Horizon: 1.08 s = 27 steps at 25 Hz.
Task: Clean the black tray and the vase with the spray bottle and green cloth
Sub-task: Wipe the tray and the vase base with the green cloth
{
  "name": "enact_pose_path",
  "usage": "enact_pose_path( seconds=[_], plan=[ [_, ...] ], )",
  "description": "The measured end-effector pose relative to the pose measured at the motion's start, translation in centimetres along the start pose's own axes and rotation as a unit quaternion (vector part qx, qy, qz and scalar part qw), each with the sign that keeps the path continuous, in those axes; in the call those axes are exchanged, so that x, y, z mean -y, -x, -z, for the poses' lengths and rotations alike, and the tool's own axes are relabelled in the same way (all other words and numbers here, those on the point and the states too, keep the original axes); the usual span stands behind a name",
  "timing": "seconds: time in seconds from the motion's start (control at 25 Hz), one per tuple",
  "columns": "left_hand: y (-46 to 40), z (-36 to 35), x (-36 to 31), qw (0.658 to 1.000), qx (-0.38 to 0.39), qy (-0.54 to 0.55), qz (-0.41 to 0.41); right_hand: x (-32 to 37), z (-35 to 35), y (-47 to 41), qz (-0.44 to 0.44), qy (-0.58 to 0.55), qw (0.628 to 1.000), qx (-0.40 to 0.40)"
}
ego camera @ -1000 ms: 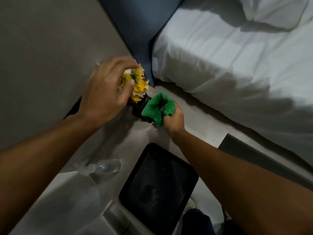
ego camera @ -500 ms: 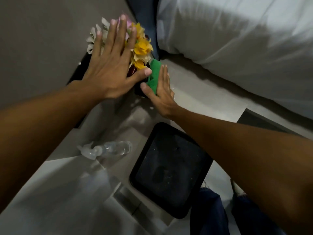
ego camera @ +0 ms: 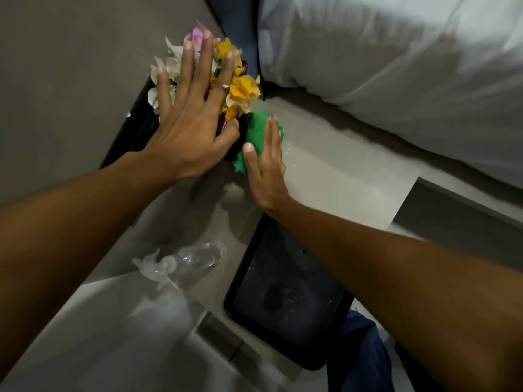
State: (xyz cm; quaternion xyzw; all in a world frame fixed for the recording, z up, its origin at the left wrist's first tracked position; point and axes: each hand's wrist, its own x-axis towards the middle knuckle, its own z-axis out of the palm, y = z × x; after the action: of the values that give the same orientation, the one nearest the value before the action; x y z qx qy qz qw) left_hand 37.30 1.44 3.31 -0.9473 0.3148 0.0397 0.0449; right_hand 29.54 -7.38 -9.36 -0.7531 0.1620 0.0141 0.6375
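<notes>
A dark vase (ego camera: 232,142) with yellow, white and pink flowers (ego camera: 243,90) stands at the back of the grey bedside surface, mostly hidden by my hands. My left hand (ego camera: 189,114) lies flat against the flowers and the vase's left side, fingers spread. My right hand (ego camera: 266,168) presses the green cloth (ego camera: 256,131) flat against the vase's right side. The black tray (ego camera: 285,292) lies near the front edge, partly under my right forearm, with specks on it. The clear spray bottle (ego camera: 181,261) lies on its side left of the tray.
A bed with white bedding (ego camera: 396,66) runs along the right. A grey wall (ego camera: 70,80) rises on the left. A dark blue panel (ego camera: 240,29) stands behind the vase. My dark blue trousers (ego camera: 359,355) show below the tray.
My left hand went from curled over the flowers to flat and spread against them. My right hand opened from a bunched grip to pressing the cloth flat on the vase. The camera tilted nearer.
</notes>
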Motion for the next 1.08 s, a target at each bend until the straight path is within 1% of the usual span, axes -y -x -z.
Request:
enact_pose_path(
  seconds=[0.12, 0.2, 0.28, 0.4, 0.56, 0.6, 0.64, 0.76, 0.84, 0.92, 1.08],
  plan=[
    [0.1, -0.1, 0.0, 1.000, -0.003, 0.012, -0.007, -0.7, 0.2, 0.4, 0.018, 0.008, 1.000, 0.015],
    [0.0, 0.0, 0.2, 1.000, 0.003, 0.013, -0.009, -0.1, 0.5, -1.0, 0.006, 0.006, 1.000, -0.003],
    [0.0, 0.0, 0.1, 1.000, 0.005, 0.010, -0.008, 0.9, 0.6, -2.9, -0.019, -0.022, 0.999, -0.025],
    [-0.1, 0.0, -0.3, 1.000, 0.012, 0.013, -0.010, 1.4, -0.2, -2.0, -0.039, -0.045, 0.997, -0.042],
    [0.1, 0.2, -0.4, 1.000, 0.009, 0.020, 0.001, 0.0, -1.6, 3.8, 0.001, -0.045, 0.999, 0.011],
    [0.0, 0.2, -0.5, 1.000, 0.007, 0.019, -0.001, -0.2, -1.8, 4.2, 0.007, -0.046, 0.999, 0.012],
    [-0.1, 0.2, -0.7, 1.000, 0.006, 0.019, -0.003, -0.1, -1.8, 3.6, 0.003, -0.052, 0.999, -0.003],
    [-0.3, 0.2, -1.2, 1.000, 0.003, 0.021, 0.004, 1.5, -1.5, -0.3, -0.064, -0.088, 0.991, -0.081],
    [-0.3, 0.2, -1.4, 1.000, 0.005, 0.021, 0.010, 2.1, -1.0, -2.3, -0.093, -0.105, 0.985, -0.104],
    [-0.3, 0.2, -1.5, 1.000, 0.005, 0.020, 0.011, 1.9, -1.3, -1.9, -0.084, -0.104, 0.985, -0.105],
    [-0.3, 0.3, -1.5, 1.000, 0.002, 0.020, 0.017, 0.8, -3.2, 2.4, -0.053, -0.054, 0.995, -0.066]
  ],
)
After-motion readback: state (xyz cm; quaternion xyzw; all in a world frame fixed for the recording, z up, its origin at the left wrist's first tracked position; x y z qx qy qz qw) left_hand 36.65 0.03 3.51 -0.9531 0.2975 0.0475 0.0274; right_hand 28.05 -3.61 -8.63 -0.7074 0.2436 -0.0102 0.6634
